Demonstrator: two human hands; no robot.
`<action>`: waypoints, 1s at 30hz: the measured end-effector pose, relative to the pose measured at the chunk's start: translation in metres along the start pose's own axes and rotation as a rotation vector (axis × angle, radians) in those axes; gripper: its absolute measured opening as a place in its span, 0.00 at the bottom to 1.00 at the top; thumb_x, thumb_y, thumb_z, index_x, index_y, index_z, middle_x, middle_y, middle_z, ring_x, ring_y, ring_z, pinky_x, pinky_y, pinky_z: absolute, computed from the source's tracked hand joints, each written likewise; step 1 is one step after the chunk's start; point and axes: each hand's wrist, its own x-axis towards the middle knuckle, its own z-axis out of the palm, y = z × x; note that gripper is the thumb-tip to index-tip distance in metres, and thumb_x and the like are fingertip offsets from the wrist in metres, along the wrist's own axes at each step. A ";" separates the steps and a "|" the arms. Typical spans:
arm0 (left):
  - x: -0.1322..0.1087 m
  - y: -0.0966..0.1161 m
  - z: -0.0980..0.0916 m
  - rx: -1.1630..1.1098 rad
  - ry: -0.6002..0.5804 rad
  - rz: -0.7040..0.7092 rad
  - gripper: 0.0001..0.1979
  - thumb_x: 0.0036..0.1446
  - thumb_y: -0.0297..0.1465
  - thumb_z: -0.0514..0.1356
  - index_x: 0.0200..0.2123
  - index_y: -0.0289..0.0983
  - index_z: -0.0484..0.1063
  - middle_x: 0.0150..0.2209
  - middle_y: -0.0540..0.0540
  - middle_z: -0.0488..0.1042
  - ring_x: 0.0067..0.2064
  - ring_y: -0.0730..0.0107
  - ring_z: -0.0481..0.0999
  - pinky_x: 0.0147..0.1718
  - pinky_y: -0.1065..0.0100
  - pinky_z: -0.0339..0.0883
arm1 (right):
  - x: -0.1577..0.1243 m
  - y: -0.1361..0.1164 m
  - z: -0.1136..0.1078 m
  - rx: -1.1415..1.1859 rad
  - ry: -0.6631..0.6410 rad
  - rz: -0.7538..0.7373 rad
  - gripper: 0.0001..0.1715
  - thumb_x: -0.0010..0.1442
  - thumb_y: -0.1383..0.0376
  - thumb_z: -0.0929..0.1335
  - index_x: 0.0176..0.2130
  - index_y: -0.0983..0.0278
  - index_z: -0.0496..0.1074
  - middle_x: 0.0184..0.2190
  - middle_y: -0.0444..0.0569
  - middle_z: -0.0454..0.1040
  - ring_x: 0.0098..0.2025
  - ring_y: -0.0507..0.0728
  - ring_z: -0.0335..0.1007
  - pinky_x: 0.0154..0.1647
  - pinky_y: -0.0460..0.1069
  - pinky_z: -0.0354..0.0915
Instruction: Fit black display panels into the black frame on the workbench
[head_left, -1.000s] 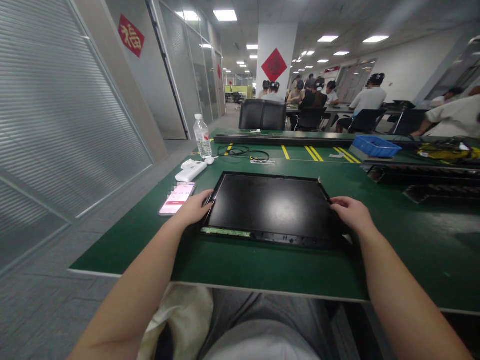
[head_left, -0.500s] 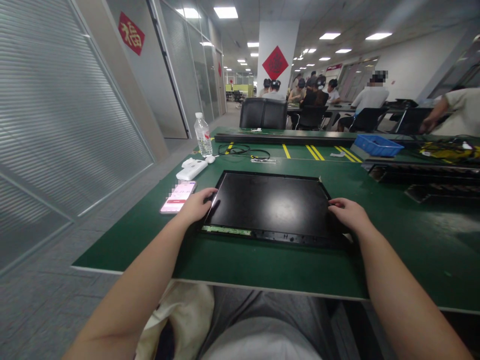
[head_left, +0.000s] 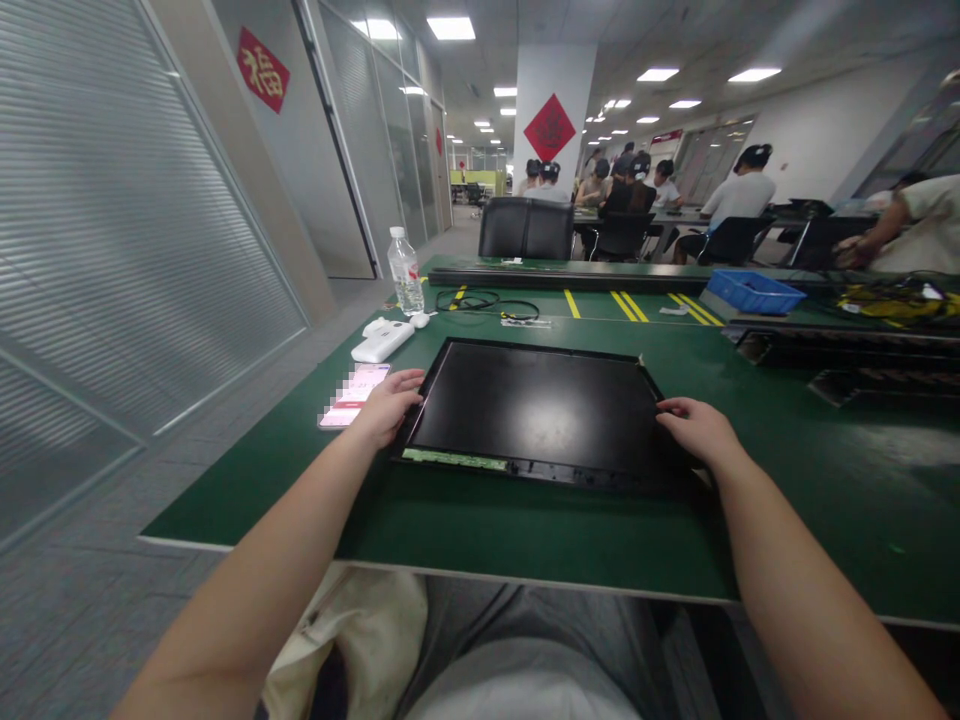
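A black flat display panel [head_left: 536, 405] lies on the green table in front of me, its glossy screen face up. Along its near edge, toward the left, runs a narrow green circuit board strip [head_left: 454, 459]. My left hand [head_left: 391, 405] has its fingers curled at the panel's left edge, with the fingertips on the frame. At the opposite side, my right hand [head_left: 699, 428] pinches the right edge between thumb and fingers; its lower fingers are partly hidden. A phone [head_left: 351, 397] with a lit screen rests just left of my left hand.
Behind the phone are a white device [head_left: 382, 342] and a water bottle [head_left: 406, 272]. A black cable [head_left: 487, 302], a blue bin [head_left: 754, 291] and long black metal parts [head_left: 810, 347] lie farther back. Several people sit at tables beyond.
My left hand has shifted its grip slightly, with the fingers straighter along the left edge. The panel's left end has moved a little outward. My right hand stays in place.
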 end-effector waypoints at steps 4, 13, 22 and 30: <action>-0.009 0.008 0.007 -0.031 -0.021 -0.150 0.32 0.47 0.15 0.61 0.57 0.36 0.72 0.35 0.45 0.83 0.22 0.65 0.78 0.20 0.68 0.73 | -0.001 -0.001 -0.002 -0.015 -0.005 -0.004 0.20 0.56 0.59 0.71 0.46 0.60 0.85 0.47 0.56 0.83 0.45 0.64 0.79 0.43 0.54 0.70; -0.008 0.011 0.006 -0.120 -0.051 -0.228 0.36 0.56 0.14 0.60 0.68 0.35 0.64 0.26 0.49 0.80 0.19 0.64 0.78 0.18 0.68 0.75 | -0.003 -0.004 -0.002 0.002 0.003 -0.034 0.18 0.55 0.60 0.71 0.44 0.60 0.86 0.45 0.55 0.83 0.45 0.64 0.79 0.44 0.53 0.71; -0.004 0.006 -0.008 -0.129 -0.221 -0.243 0.36 0.57 0.20 0.69 0.68 0.38 0.68 0.35 0.42 0.86 0.27 0.59 0.85 0.26 0.63 0.82 | -0.004 -0.005 -0.002 -0.004 0.011 -0.036 0.18 0.55 0.60 0.71 0.44 0.60 0.86 0.45 0.55 0.83 0.45 0.64 0.79 0.43 0.53 0.71; -0.009 0.009 -0.013 -0.102 -0.346 -0.205 0.41 0.48 0.12 0.68 0.66 0.35 0.70 0.40 0.41 0.86 0.30 0.60 0.86 0.31 0.65 0.84 | -0.004 -0.003 -0.002 -0.019 0.007 -0.034 0.19 0.56 0.60 0.71 0.45 0.60 0.86 0.45 0.56 0.83 0.46 0.64 0.79 0.43 0.53 0.70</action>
